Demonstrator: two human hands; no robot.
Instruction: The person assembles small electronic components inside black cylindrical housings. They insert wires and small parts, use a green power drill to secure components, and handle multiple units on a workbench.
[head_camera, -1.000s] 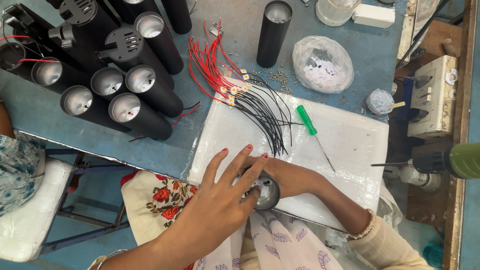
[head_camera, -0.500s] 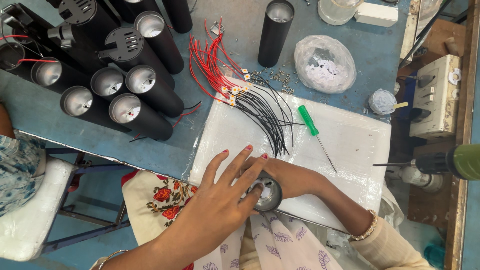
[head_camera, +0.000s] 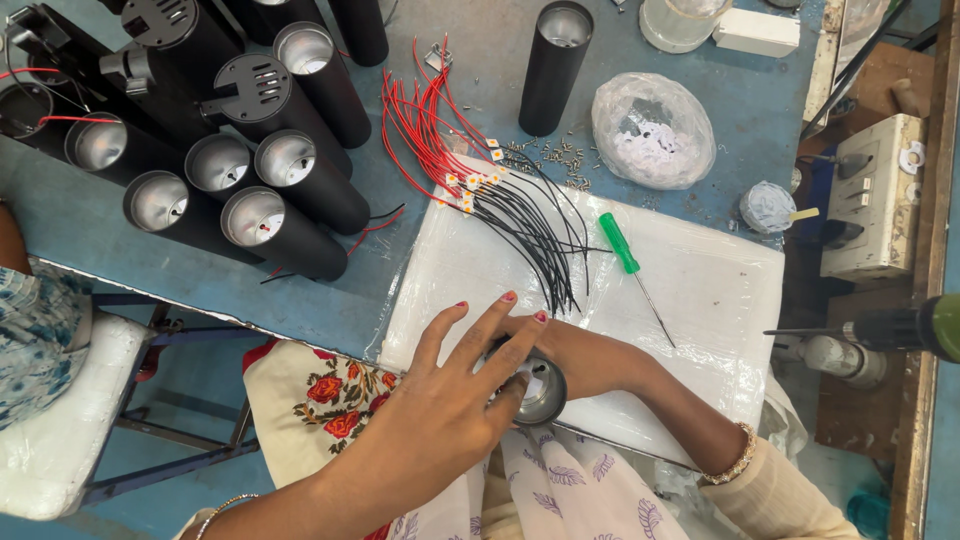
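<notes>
While both hands stay put as before | left hand (head_camera: 455, 400) spread over round silver-rimmed black metal lamp housing (head_camera: 541, 391) | right hand (head_camera: 585, 355) grips it | green-handled screwdriver (head_camera: 632, 265) beside, untouched on tabletop (head_camera: 700, 290)

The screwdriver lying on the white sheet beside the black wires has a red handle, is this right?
Not quite. The head view shows the screwdriver lying on the white sheet beside the black wires, but its handle is green, not red.
</notes>
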